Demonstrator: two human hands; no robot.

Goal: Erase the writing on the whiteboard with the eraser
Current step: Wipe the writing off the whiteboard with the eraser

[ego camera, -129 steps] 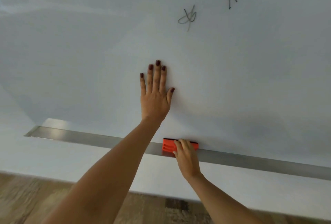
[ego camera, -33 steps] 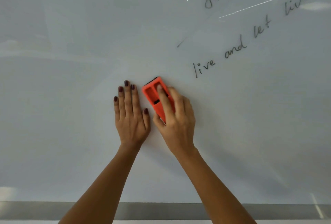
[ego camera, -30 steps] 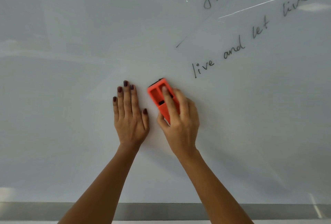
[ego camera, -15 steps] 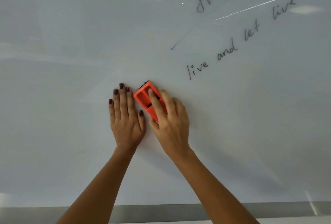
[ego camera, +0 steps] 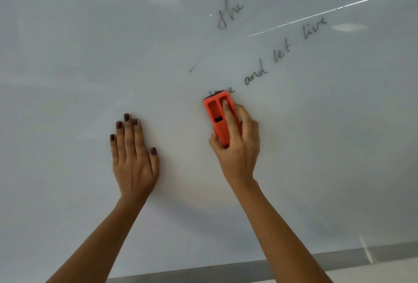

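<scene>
On whiteboard (ego camera: 67, 56): right hand (ego camera: 237, 147) grips eraser (ego camera: 218, 113) | left hand (ego camera: 133, 158) flat, released

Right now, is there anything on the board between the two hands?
No. In the head view, the whiteboard is bare between the flat left hand and the right hand holding the orange eraser.

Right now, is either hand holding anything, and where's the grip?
The right hand holds the orange eraser by its lower end, one finger along its back. The left hand lies flat on the whiteboard, holding nothing.
</scene>
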